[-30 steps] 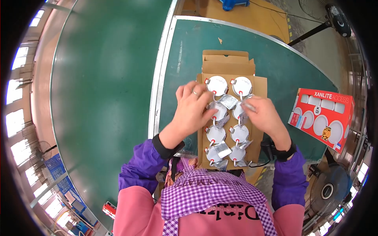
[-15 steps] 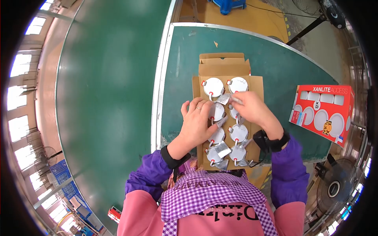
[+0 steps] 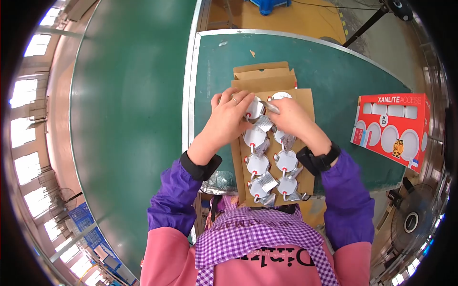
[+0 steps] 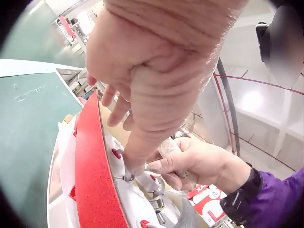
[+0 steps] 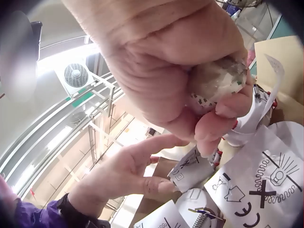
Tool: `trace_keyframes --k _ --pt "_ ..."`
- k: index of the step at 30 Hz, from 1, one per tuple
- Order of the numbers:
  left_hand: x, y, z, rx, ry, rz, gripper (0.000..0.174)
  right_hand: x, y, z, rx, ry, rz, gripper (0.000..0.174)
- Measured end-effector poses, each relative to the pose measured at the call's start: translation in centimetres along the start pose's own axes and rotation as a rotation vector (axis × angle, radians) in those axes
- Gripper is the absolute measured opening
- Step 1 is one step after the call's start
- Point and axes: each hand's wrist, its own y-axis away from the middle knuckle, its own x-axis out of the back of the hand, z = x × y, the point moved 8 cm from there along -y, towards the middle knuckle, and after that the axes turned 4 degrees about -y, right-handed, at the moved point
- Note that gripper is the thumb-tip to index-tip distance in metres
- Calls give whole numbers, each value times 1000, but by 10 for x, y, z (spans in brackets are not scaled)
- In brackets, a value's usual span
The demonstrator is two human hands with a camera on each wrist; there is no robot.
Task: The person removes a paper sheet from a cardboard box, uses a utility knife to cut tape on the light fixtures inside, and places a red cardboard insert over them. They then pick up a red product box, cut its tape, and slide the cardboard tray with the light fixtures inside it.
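Round white downlights with spring clips, red marks and printed silver-white labels lie in two columns in a brown cardboard box. My left hand rests at the upper left downlight, its thumb low among the lights in the left wrist view and its thumb and forefinger spread beside a label in the right wrist view. Curled fingers of my right hand grip a crumpled, see-through piece with green specks; I cannot tell its kind. Its fingertips meet close to that label.
A red Xanlite retail carton stands on the green table to the right. Raised box flaps are at the far end. A metal table edge runs along the left, and a fan stands at lower right.
Both hands have moved up the box to its far end, the right one also leftward. The right hand keeps its crumpled piece. The box appears shifted slightly left in view.
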Motion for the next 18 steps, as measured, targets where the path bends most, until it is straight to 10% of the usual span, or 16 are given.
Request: trace_keyframes --k 10,18 --pt "5 44 16 97 69 149 24 13 58 0 -91 -350 -123 16" --pt "-21 63 33 171 59 34 72 6 73 1 39 -243 81 18"
